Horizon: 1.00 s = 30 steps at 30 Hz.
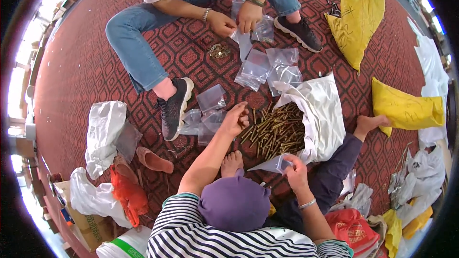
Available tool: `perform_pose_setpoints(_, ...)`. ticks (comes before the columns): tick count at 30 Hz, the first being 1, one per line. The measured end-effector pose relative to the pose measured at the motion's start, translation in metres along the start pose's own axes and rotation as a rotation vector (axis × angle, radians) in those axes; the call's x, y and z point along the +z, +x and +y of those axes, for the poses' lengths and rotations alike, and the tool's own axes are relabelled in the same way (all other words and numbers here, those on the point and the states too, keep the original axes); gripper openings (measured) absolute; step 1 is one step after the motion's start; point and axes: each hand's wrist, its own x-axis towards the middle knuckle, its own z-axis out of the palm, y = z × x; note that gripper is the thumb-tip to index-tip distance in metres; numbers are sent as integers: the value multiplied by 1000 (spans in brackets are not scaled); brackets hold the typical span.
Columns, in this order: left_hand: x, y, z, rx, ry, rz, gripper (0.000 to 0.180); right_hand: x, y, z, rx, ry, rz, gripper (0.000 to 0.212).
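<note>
Looking down from the head camera, the person sits on a red patterned carpet (86, 62), wearing a striped shirt. The left hand (235, 119) reaches forward to the pile of brass-coloured rods (276, 131); its fingers are curled at the edge of the pile, but I cannot tell if they already hold some rods. The pile lies on the carpet and spills out of an open white sack (321, 114). The right hand (295, 171) is closed on a small clear plastic bag (273, 165), pinching it near its opening, just below the pile. More clear bags (209, 110) lie beside the left hand. Across the carpet another person sits and holds a clear bag in both hands (236, 19). Yellow sacks (358, 16) lie well apart at the right.
</note>
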Motion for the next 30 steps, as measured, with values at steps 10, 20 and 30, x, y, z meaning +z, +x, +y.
perform_pose_setpoints(10, 22, 4, 2, -53, 65, 225, 12, -3, 14, 4, 30, 60, -9, 34)
perform_pose_setpoints(20, 7, 40, -16, 64, 1529, 382, 34, -3, 17, 5, 14, -20, -5, 34)
perform_pose_setpoints(30, 19, 65, -45, -22, 1779, 366, 40, 0, 17, 1, 39, -169, -26, 35)
